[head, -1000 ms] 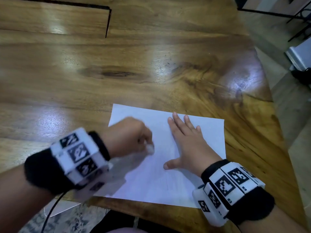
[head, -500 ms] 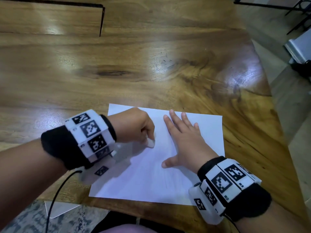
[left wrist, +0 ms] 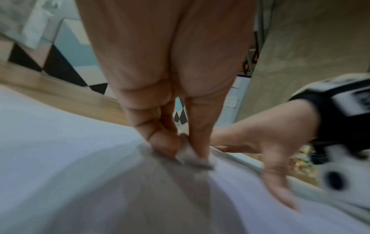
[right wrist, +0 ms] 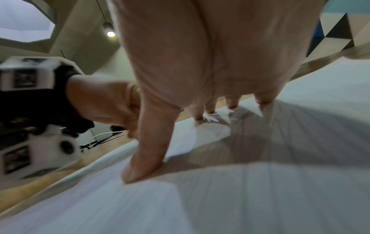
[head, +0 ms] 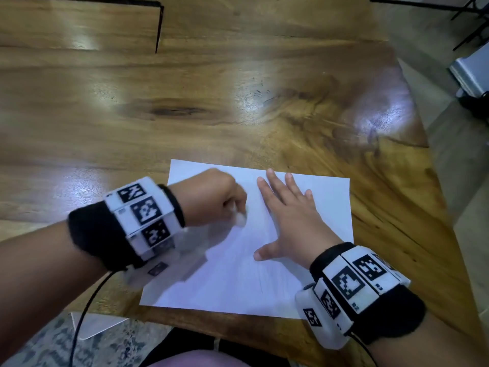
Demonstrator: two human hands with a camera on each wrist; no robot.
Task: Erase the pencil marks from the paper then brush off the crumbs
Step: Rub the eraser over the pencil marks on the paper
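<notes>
A white sheet of paper (head: 238, 282) lies near the front edge of the wooden table (head: 185, 115). My left hand (head: 214, 200) pinches a small white eraser (head: 241, 219) and presses it onto the paper's upper left part; the left wrist view shows the eraser (left wrist: 192, 156) between thumb and finger, blurred. My right hand (head: 288, 221) lies flat on the paper's middle with fingers spread, holding it down. In the right wrist view the thumb (right wrist: 144, 159) and fingertips (right wrist: 208, 110) press on the paper (right wrist: 240, 197). A faint pencil line (head: 261, 283) shows below the right thumb.
The table's right edge (head: 436, 181) slants off toward the floor. A dark slot line (head: 158, 27) marks the tabletop at the far left. A cable (head: 84, 313) hangs from my left wrist over the front edge.
My left hand with the eraser has shifted back and forth over the paper's upper left, and is blurred now. The right hand has stayed flat in place.
</notes>
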